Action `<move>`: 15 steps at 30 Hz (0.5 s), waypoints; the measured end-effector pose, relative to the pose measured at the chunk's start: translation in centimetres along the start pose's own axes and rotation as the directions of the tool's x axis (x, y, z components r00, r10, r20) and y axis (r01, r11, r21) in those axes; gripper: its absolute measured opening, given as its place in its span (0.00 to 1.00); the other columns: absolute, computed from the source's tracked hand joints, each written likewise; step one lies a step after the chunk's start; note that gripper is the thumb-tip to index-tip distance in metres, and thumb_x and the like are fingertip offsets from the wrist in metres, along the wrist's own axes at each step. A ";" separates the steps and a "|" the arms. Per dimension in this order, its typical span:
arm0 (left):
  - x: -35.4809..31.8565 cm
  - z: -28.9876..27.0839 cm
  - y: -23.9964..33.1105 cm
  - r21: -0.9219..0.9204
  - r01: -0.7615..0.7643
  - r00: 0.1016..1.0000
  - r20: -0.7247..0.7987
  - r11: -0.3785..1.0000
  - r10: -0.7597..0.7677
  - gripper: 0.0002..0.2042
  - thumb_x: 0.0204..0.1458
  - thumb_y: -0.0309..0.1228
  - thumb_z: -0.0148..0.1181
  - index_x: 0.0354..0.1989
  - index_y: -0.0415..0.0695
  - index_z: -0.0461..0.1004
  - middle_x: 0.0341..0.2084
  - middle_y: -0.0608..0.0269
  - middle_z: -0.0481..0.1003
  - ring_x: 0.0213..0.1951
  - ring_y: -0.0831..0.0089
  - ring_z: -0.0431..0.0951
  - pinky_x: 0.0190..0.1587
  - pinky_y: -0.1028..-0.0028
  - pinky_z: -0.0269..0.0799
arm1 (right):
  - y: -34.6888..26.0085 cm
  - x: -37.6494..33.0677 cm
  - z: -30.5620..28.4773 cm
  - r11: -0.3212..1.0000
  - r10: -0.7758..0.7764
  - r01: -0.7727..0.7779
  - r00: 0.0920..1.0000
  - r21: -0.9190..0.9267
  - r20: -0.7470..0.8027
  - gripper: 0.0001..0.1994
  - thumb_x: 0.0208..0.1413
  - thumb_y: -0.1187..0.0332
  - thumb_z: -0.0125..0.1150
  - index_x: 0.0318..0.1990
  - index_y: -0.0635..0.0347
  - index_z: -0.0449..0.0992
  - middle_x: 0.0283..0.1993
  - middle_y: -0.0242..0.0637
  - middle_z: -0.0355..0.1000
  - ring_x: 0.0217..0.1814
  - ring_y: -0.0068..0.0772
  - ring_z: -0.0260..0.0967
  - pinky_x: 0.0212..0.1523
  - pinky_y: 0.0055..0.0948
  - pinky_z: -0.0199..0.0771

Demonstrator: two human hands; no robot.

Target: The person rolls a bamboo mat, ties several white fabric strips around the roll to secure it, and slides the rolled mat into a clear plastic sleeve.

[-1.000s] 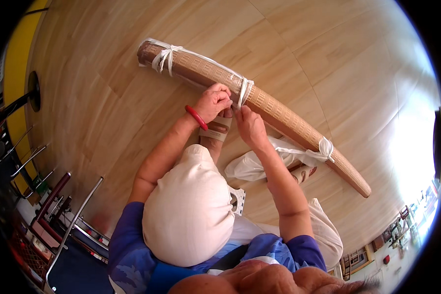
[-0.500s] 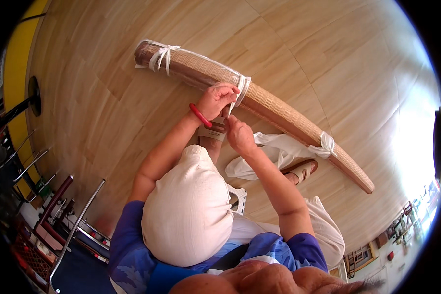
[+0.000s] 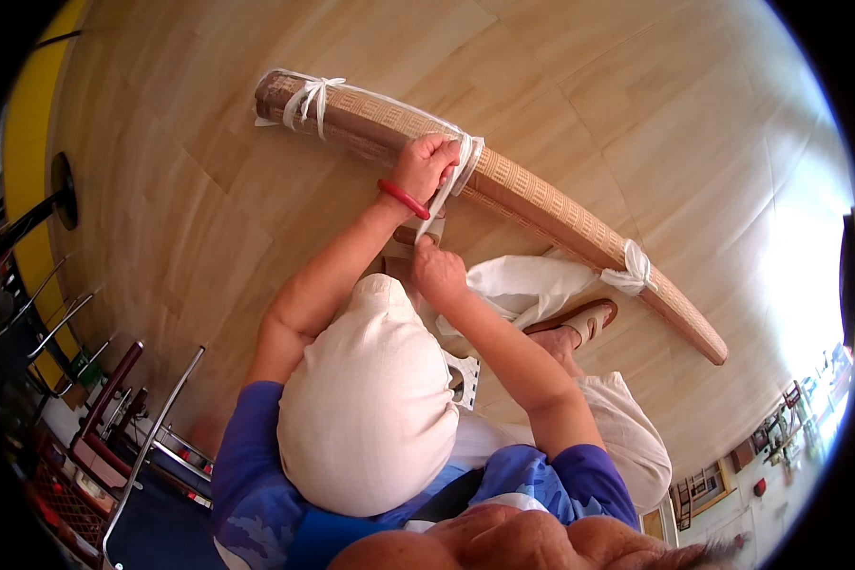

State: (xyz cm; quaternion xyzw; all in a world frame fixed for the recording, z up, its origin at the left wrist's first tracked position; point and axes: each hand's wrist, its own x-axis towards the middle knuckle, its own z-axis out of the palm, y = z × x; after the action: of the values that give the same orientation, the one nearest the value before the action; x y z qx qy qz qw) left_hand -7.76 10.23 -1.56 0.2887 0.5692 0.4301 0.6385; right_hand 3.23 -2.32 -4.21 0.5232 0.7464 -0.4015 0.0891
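Observation:
A long rolled mat (image 3: 551,204), woven in tan and brown, lies slantwise on the floor before me. White strips tie it at the far left end (image 3: 315,95), near the middle, and toward the right end (image 3: 629,273). At the middle tie, my left hand (image 3: 424,169) pinches a white strip (image 3: 436,207) against the mat. My right hand (image 3: 441,275), closed on that strip's lower end, holds it taut toward my knee. Clear plastic film partly covers the mat's left stretch. Loose white plastic sheeting (image 3: 532,281) lies between my right forearm and the mat.
My sandalled foot (image 3: 584,325) stands beside the sheeting; the other is partly behind my right hand. A white stool edge (image 3: 464,380) shows under me. Metal-framed chairs (image 3: 152,427) stand at left, near a round black base (image 3: 64,190).
My right hand has drawn the strip down and left, toward my knee, so a longer stretch shows between the hands. My left hand has shifted slightly up the tie.

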 end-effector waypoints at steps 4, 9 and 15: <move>0.3 -0.3 -1.0 0.032 0.001 1.000 0.010 0.999 -0.002 0.13 0.55 0.34 0.52 0.21 0.40 0.68 0.13 0.73 0.64 0.18 0.86 0.60 0.20 0.81 0.57 | -1.0 1.3 -0.3 0.994 -0.013 0.016 1.000 -0.112 0.028 0.06 0.51 0.71 0.43 0.30 0.63 0.65 0.24 0.44 0.74 0.27 0.41 0.75 0.29 0.35 0.74; 1.8 -0.3 -0.1 0.377 -0.025 0.991 0.133 0.926 -0.028 0.10 0.56 0.31 0.51 0.28 0.37 0.72 0.17 0.72 0.68 0.21 0.85 0.65 0.24 0.81 0.63 | -0.8 2.4 -0.4 0.975 -0.052 0.072 0.993 -0.210 0.102 0.06 0.52 0.70 0.43 0.31 0.62 0.66 0.25 0.42 0.75 0.29 0.40 0.75 0.30 0.33 0.74; 3.5 -1.3 0.2 0.600 -0.251 0.908 0.417 0.759 -0.030 0.13 0.51 0.30 0.54 0.41 0.35 0.72 0.32 0.57 0.73 0.37 0.69 0.72 0.42 0.74 0.68 | -0.2 2.3 -1.1 0.986 -0.044 0.054 0.997 -0.156 0.065 0.06 0.52 0.69 0.44 0.31 0.60 0.67 0.24 0.39 0.74 0.28 0.38 0.75 0.31 0.35 0.73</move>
State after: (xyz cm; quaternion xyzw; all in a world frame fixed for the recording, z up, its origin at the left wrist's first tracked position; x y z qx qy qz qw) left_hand -9.11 13.26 -3.34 0.6050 0.5191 0.1786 0.5767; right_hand 2.35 0.04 -4.59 0.4835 0.7853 -0.3593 0.1428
